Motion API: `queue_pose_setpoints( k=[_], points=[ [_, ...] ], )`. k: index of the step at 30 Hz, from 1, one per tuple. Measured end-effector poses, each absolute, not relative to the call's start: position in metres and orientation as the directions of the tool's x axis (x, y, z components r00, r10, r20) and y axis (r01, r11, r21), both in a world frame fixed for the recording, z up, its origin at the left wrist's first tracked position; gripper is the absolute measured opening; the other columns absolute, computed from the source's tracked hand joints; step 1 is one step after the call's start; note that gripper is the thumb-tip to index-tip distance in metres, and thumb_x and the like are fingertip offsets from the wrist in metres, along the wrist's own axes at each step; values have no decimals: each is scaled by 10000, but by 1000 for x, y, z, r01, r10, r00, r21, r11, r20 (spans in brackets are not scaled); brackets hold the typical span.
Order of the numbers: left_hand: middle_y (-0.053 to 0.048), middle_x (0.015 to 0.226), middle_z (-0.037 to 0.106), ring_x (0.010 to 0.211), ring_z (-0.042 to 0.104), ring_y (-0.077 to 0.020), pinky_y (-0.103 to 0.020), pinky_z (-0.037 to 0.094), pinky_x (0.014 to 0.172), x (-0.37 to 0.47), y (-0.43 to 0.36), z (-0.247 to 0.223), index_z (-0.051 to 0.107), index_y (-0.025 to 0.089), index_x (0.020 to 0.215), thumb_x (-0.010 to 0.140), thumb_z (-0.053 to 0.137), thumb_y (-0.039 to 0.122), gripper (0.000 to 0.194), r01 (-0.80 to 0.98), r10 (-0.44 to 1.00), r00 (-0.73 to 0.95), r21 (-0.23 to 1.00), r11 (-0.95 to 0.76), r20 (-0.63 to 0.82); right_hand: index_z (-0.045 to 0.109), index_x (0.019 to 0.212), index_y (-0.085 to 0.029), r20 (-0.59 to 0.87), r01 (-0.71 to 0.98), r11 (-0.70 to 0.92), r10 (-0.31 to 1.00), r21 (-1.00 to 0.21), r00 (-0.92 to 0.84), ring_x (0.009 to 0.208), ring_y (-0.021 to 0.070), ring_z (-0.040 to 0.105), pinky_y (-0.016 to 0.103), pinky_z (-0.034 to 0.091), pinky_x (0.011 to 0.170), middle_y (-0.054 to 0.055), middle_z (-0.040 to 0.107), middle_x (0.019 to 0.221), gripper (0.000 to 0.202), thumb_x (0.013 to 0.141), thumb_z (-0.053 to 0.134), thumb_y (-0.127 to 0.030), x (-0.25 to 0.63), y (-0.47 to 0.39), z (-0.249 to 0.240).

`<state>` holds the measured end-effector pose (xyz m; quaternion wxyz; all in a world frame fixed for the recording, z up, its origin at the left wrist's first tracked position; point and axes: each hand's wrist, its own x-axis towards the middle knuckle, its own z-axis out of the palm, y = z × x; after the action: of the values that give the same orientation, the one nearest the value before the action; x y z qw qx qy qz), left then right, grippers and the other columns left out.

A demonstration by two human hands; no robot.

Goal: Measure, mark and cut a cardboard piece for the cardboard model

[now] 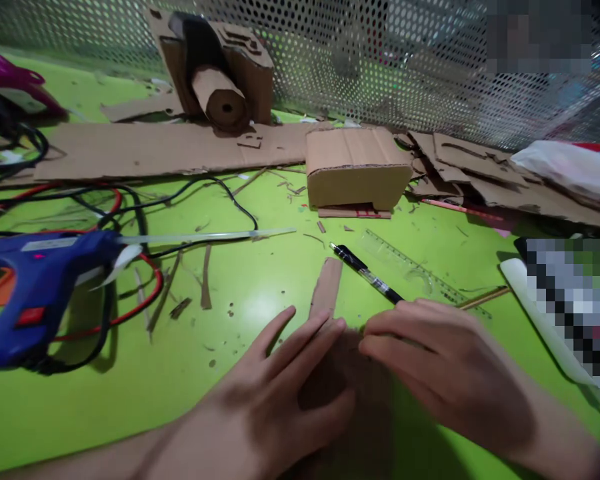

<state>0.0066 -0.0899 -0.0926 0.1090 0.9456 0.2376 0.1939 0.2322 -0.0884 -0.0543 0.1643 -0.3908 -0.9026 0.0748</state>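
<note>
My left hand [270,390] lies with fingers stretched over a narrow cardboard strip [327,287] on the green table. Its fingertips touch the strip near a larger, shadowed brown cardboard piece [367,393] between my hands. At that piece's right edge, my right hand [445,367] has its fingers curled and pressed together. Whatever sits in the right fingers, if anything, is hidden. A black pen [369,273] lies just beyond the right hand, with a clear ruler [405,260] beside it.
A blue glue gun [45,287] with tangled cables lies at left. Behind stand a cardboard box [359,170] and a cardboard build with a tube [225,103], before a perforated metal screen [345,60]. Scraps litter the table; a white-edged device [540,320] is at right.
</note>
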Motion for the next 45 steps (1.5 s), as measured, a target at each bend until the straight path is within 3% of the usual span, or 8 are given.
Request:
queue_pose_setpoints(
  k=[4,7,12,16,24,37,42,45],
  points=[
    [-131,1273,627,1301,516,-267,-514,505,1020,7,-90,-103,663,283,979,967,386,291,277,395,489,789,302,-868,372,694,815,-190,273,686,709,701,-164,-659,628,148,622,310,421,605,-10,747,781,406,999,349,-82,230,-90,-60],
    [-106,1337,583,1307,507,-277,-519,480,1049,5,-91,-110,652,281,1033,921,481,209,217,399,492,789,302,-866,367,686,786,-210,258,704,697,712,-139,-654,596,141,618,311,425,596,-28,749,750,441,1006,325,-86,229,-90,-60],
    [-48,1418,523,1343,471,-269,-512,453,1082,5,-97,-117,604,321,1158,863,535,163,341,404,515,769,337,-850,379,672,710,-215,273,692,716,687,-95,-673,550,151,596,327,395,532,-8,752,720,495,1007,299,-83,227,-88,-57],
    [-52,1380,556,1308,510,-271,-508,480,1057,9,-98,-121,616,305,1115,842,532,134,333,415,527,741,334,-846,416,685,732,-211,266,682,730,668,-51,-695,569,159,611,346,403,577,-2,775,780,506,1024,285,-105,226,-89,-57],
    [5,1370,568,1289,532,-278,-480,522,1022,13,-102,-129,627,340,1139,846,559,145,359,460,554,687,309,-833,470,706,844,-204,224,681,731,673,-53,-705,642,168,638,369,428,691,-12,785,885,490,1052,265,-166,229,-93,-58],
    [22,1240,670,1165,634,-221,-409,550,997,19,-97,-122,657,332,1035,864,489,129,314,473,559,660,301,-828,501,717,870,-173,161,599,799,598,-50,-785,647,182,589,366,435,589,25,742,766,416,1016,332,-112,228,-84,-52],
    [-62,1070,751,936,734,-222,-376,583,956,21,-94,-120,611,152,1157,933,459,277,298,576,647,553,320,-752,525,712,905,-159,130,570,820,571,-51,-810,671,181,586,365,433,594,25,751,824,401,1015,332,-94,230,-84,-50],
    [-59,1031,758,866,748,-229,-375,601,927,25,-92,-118,613,136,1139,933,454,294,305,592,660,523,328,-737,540,711,891,-148,128,561,826,562,-53,-817,665,182,590,362,413,592,14,746,816,393,1005,343,-71,230,-82,-50]
  ],
)
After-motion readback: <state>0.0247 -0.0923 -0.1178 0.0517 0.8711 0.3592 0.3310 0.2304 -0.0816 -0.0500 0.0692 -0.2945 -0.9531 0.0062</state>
